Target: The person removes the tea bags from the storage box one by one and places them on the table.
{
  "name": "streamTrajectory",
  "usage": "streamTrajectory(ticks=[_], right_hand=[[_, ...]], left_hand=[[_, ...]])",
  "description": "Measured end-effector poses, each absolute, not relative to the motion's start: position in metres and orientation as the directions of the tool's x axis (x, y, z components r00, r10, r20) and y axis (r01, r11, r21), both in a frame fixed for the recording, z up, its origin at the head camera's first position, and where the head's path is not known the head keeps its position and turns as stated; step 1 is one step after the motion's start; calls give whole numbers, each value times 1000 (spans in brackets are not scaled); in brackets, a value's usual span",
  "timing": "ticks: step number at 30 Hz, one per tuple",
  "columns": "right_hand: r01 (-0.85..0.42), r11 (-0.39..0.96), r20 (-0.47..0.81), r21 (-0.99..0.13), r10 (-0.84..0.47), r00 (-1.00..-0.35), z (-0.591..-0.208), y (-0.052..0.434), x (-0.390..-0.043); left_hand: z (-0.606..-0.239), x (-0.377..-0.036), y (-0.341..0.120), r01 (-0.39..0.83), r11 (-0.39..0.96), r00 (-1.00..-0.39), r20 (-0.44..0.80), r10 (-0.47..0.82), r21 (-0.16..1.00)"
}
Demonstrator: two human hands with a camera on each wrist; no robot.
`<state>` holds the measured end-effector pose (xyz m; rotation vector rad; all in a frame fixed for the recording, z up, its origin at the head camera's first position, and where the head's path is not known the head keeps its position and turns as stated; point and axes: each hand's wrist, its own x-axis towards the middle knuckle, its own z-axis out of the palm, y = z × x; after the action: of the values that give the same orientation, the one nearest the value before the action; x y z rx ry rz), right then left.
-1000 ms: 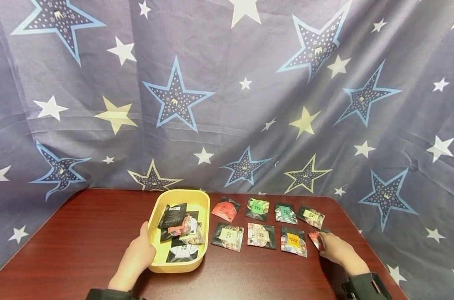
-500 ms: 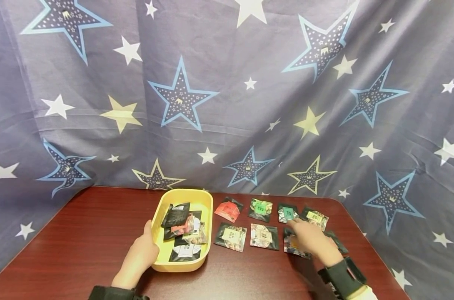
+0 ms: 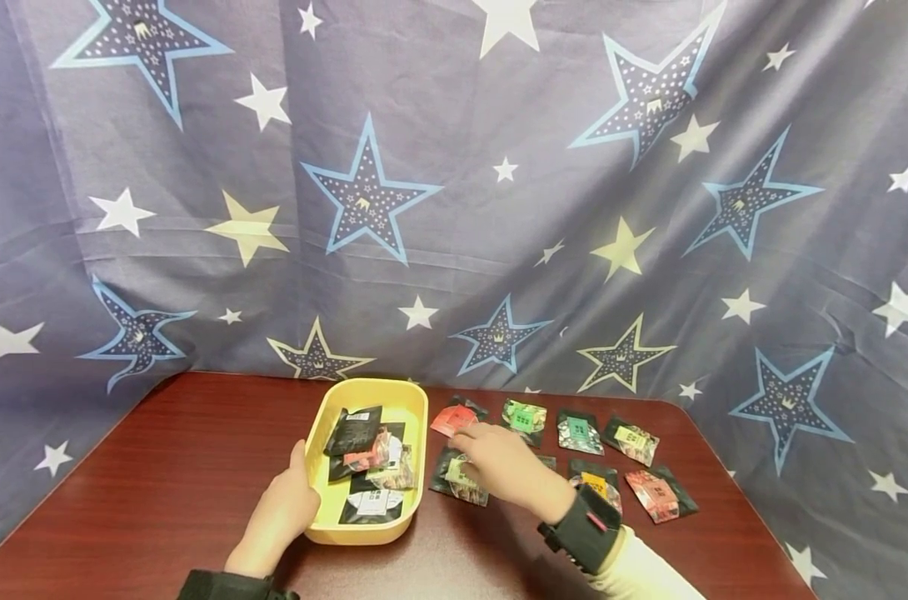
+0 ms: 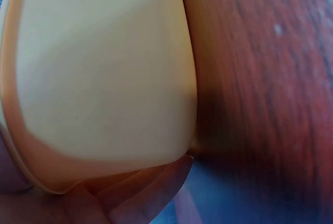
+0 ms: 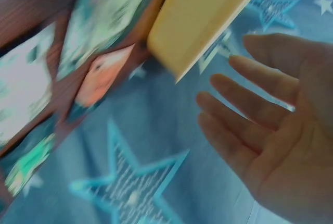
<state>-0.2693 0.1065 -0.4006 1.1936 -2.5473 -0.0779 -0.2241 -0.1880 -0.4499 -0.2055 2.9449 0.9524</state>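
My left hand (image 3: 280, 507) grips the left side of a yellow plastic tub (image 3: 360, 536), thumb at the rim. In the left wrist view its fingers (image 4: 153, 190) curl round the tub's wall. Several flat black sachets, among them a white-labelled one (image 3: 371, 503) and a dark one seen from its back (image 3: 355, 430), lie in the tub. My right hand (image 3: 508, 467) hovers over the left part of the sachet rows, partly covering a pale-green-labelled sachet (image 3: 446, 482). In the right wrist view its fingers (image 5: 250, 101) are spread loosely and hold nothing.
On the dark red wooden table (image 3: 184, 475), two rows of sachets lie right of the tub: red (image 3: 452, 418), green (image 3: 524, 419), teal (image 3: 580, 432) and yellow (image 3: 632, 439) labels behind, orange (image 3: 593, 482) and red (image 3: 658, 494) ahead. A starry curtain (image 3: 454, 250) hangs behind.
My right hand has let go of the red-labelled sachet at the far right and swept left over the front row toward the tub. The left hand stays at the tub's side.
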Motion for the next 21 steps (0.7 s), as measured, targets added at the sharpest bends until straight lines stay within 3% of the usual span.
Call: streamTrajectory(ticks=[12, 21], right_hand=[[-815, 559, 162, 155, -828, -537, -424, 16, -303], [-748, 660, -77, 74, -744, -664, -435, -27, -318]], left_hand=[[-450, -221, -186, -128, 790, -991, -59, -117, 599], [-449, -217, -185, -120, 787, -991, -28, -129, 606]])
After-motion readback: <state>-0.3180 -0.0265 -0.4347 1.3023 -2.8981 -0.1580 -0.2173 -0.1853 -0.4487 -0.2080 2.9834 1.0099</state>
